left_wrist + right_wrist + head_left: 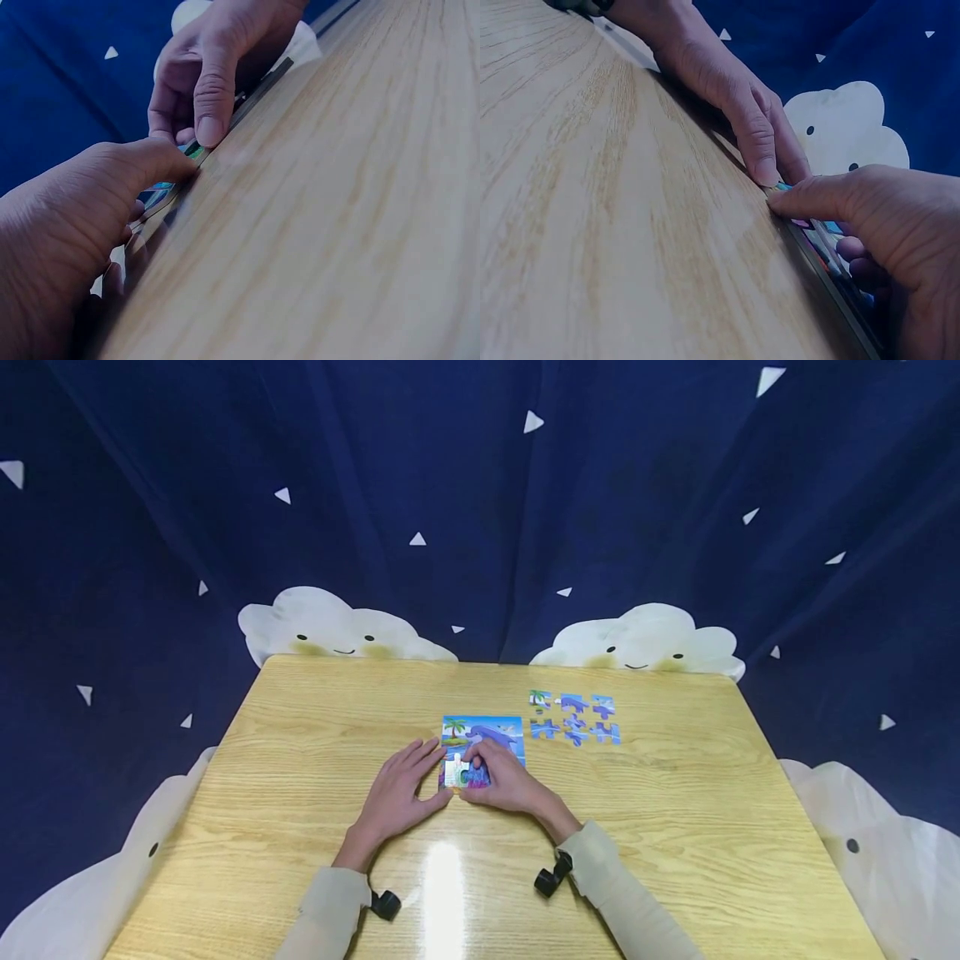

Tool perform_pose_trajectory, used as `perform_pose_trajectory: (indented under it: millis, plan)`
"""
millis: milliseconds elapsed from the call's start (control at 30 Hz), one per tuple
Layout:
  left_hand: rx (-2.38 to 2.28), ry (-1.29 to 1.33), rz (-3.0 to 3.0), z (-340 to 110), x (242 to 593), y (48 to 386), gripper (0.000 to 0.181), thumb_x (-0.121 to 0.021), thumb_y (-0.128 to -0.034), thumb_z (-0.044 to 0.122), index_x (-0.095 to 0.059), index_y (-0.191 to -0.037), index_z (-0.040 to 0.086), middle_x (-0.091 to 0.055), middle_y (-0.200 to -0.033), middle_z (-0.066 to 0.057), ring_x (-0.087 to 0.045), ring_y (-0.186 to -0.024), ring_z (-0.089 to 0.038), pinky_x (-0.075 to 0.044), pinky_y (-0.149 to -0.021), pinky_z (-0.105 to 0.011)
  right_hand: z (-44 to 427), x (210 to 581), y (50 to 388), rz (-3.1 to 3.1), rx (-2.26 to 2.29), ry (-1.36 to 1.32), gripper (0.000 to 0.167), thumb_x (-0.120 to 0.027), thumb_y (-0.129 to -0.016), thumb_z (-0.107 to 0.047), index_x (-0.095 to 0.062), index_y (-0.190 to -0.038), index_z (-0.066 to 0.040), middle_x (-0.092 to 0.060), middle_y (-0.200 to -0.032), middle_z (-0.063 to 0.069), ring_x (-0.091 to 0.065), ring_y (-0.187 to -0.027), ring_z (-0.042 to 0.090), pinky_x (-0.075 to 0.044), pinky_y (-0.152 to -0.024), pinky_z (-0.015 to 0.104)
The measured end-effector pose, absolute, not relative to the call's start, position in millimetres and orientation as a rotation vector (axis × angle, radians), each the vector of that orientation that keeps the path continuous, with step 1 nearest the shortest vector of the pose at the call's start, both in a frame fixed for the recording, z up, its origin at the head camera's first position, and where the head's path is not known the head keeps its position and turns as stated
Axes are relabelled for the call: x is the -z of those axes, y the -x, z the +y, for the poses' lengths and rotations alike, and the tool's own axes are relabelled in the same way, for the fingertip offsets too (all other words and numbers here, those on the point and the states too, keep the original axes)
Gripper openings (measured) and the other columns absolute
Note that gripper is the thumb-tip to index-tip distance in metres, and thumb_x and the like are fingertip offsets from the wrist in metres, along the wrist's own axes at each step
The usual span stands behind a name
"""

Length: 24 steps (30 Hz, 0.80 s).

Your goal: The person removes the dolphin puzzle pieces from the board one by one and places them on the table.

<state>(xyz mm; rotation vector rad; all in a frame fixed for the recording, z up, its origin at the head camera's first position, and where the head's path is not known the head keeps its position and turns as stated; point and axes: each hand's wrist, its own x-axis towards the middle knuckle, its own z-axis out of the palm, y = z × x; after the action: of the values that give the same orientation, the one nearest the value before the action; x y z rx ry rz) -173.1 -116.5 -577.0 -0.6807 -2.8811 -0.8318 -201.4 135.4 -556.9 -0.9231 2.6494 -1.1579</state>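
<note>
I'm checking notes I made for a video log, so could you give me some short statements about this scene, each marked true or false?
1. The left hand and right hand are both at the puzzle board. True.

2. The loose pieces lie to the left of the board. False: in the head view they lie to its right.

3. There are six loose pieces, in two rows of three. True.

4. The board's picture shows a red car. False: it shows a dolphin.

5. The backdrop is plain white. False: the backdrop is dark blue with white triangles.
</note>
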Motion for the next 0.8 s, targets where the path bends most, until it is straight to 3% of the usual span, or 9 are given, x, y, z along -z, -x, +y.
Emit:
perform_pose_trajectory:
  millis: [167, 367, 800]
  plan:
    - [0.822, 0.683, -2.879, -117, 577, 173, 0.077, -0.060, -0.0955, 0.065, -0.043, -0.161, 0.028, -0.035, -0.168, 0.006, -0.026, -0.158, -0.026, -0.024, -0.124, -0.056, 136, 556, 201, 2.656, 1.128, 0.897, 0.049, -0.088, -0.084, -0.036, -0.061, -0.119, -0.013, -0.055, -0.110, 0.001, -0.052, -0.103, 0.017, -0.046, -0.093, 0.037]
    - [0.821, 0.683, -2.883, -117, 577, 174, 0.077, -0.059, -0.0959, 0.066, -0.043, -0.161, 0.028, -0.036, -0.168, 0.005, -0.026, -0.158, -0.026, -0.024, -0.125, -0.055, 134, 550, 199, 2.683, 1.041, 0.866, 0.048, -0.086, -0.086, -0.039, -0.063, -0.120, -0.014, -0.054, -0.117, 0.003, -0.046, -0.121, 0.026, -0.039, -0.107, 0.050]
    - [0.827, 0.687, -2.874, -116, 576, 172, 0.077, -0.059, -0.0960, 0.066, -0.046, -0.160, 0.025, -0.037, -0.168, 0.002, -0.027, -0.157, -0.026, -0.025, -0.124, -0.057, 121, 538, 200, 2.784, 0.825, 0.807, 0.044, -0.086, -0.082, -0.046, -0.067, -0.107, -0.015, -0.054, -0.108, -0.001, -0.046, -0.115, 0.026, -0.035, -0.092, 0.042]
